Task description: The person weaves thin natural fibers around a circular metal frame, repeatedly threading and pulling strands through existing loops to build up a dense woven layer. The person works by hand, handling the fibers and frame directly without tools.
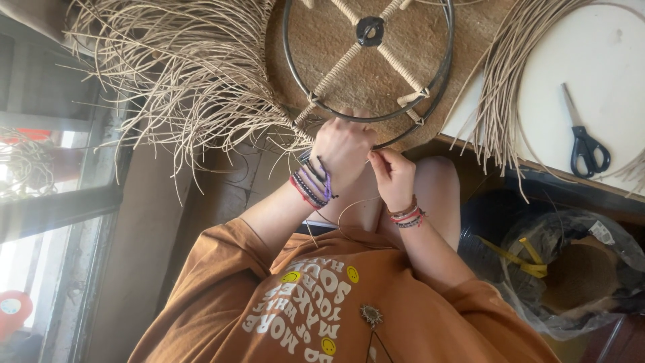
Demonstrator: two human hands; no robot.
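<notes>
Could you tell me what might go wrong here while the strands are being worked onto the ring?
The loose strands fan out in a tangle by the left hand, so the wrong one may get pulled. The thin strand pinched in the right hand could slip or kink. The bracelets might snag strands near the ring.

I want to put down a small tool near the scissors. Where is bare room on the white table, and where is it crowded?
The white table is bare above the scissors, and between them and the cord bundle. It is crowded left of the metal ring, under loose strands, and at its lower rim, where the left hand and right hand work.
</notes>
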